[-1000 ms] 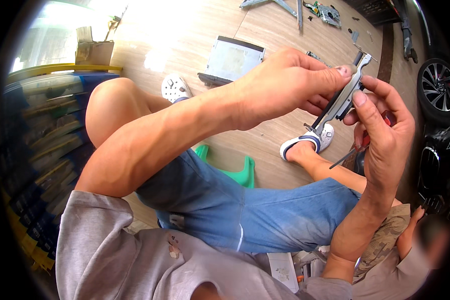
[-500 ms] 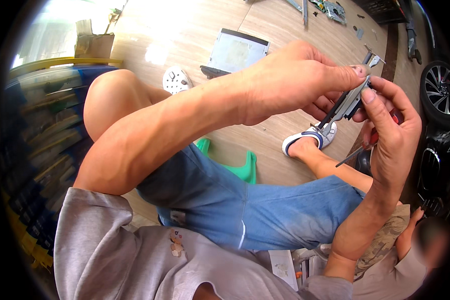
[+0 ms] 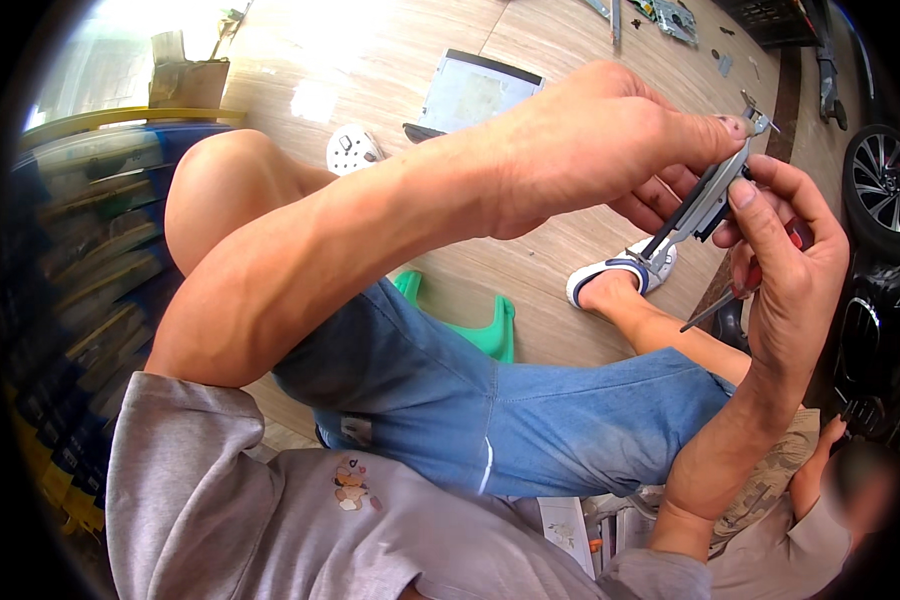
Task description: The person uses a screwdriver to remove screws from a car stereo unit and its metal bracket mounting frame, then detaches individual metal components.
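A slim grey metal and black bracket-like mechanism [image 3: 697, 208] is held aslant between my two hands at the upper right. My left hand [image 3: 610, 145] is closed on it, thumb near its upper end and fingers behind. Lower on its right side, my right hand [image 3: 792, 245] pinches it between thumb and forefinger. A screwdriver with a red and black handle [image 3: 753, 277] is tucked in the lower fingers of that same hand, its thin shaft slanting down to the left. What the mechanism belongs to cannot be told.
On the tiled floor lies a flat silver and black device [image 3: 482, 95]. Metal parts and a circuit board [image 3: 675, 22] are scattered farther off. A green plastic stool [image 3: 490, 330] stands by my legs. At right are a car wheel [image 3: 883, 180] and another person [image 3: 795, 530].
Both hands have shifted slightly to the right with the mechanism and the screwdriver. The left hand has risen a little. Both grips look the same.
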Motion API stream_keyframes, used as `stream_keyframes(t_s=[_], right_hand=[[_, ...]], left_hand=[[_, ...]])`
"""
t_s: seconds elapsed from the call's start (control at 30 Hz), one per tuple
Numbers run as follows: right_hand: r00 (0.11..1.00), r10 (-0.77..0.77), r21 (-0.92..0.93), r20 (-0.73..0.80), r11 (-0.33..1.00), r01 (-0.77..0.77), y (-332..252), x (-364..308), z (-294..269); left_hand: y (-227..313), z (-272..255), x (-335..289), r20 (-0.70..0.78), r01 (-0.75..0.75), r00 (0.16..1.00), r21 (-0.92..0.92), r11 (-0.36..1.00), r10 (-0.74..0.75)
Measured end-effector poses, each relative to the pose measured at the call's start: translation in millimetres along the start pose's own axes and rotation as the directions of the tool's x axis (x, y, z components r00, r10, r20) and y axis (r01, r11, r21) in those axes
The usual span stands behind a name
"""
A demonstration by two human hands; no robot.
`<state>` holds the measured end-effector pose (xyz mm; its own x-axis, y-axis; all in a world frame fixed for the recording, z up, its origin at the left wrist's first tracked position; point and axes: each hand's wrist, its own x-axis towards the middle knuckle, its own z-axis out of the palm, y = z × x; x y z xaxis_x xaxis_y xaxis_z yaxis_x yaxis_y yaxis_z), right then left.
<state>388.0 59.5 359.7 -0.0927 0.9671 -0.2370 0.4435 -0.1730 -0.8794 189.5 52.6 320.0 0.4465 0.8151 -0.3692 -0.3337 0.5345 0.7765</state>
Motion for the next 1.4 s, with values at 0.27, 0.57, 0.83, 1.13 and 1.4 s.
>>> stream_keyframes(t_s=[0.27, 0.57, 0.83, 1.13, 1.4], right_hand=[[0.999, -0.017, -0.014, -0.028, 1.000, 0.016, 0, -2, 0], [1.000, -0.010, -0.023, -0.024, 1.000, 0.009, 0, -2, -3], [1.000, -0.024, -0.027, -0.006, 0.999, 0.024, 1, -2, -5], [0.999, -0.024, -0.052, -0.025, 0.998, 0.023, -1, -3, -3], [0.999, -0.026, -0.072, -0.018, 0.997, 0.025, -1, -3, -3]], left_hand=[[0, 0, -1, -0.021, -0.019, 1.000, 0.030, 0.999, 0.020], [1, 0, -1, -0.017, -0.018, 1.000, 0.035, 0.999, 0.019], [0, -2, 0, -0.059, -0.038, 0.997, 0.118, 0.992, 0.045], [-1, -7, 2, -0.062, -0.030, 0.997, 0.098, 0.995, 0.036], [-3, -10, 3, -0.028, -0.052, 0.998, 0.077, 0.996, 0.055]])
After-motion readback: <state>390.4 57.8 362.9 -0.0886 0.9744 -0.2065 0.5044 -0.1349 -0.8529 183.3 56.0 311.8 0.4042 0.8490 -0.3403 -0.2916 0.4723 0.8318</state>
